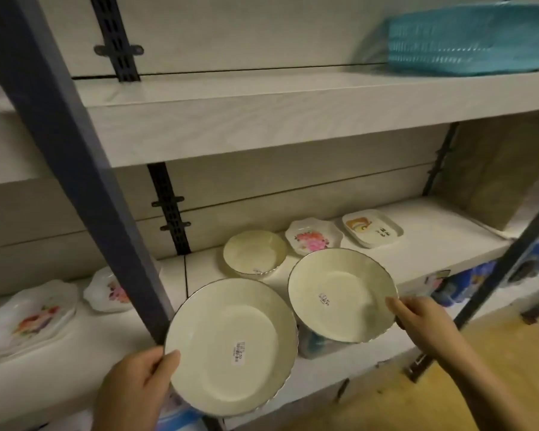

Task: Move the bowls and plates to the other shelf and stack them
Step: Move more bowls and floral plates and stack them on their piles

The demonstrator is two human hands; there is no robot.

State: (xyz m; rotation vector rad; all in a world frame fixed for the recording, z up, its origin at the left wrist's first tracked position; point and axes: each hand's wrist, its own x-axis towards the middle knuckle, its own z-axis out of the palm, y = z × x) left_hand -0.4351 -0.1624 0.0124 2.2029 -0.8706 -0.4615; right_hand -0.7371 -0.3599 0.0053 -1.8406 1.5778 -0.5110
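The left hand (137, 387) grips the near cream plate (231, 346) at its lower-left rim, thumb on top. The right hand (417, 318) pinches the second plate (343, 293) by its right rim. Both plates seem tilted over the front edge of the shelf (433, 244).

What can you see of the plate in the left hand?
The plate is round, cream and glossy, ceramic by its look, with a scalloped, dark-edged rim and a barcode sticker on its centre. The left hand grips its lower left rim, thumb on the face. It is tilted, face toward the camera, in front of the shelf. The second plate, in the right hand, lies close beside; contact unclear.
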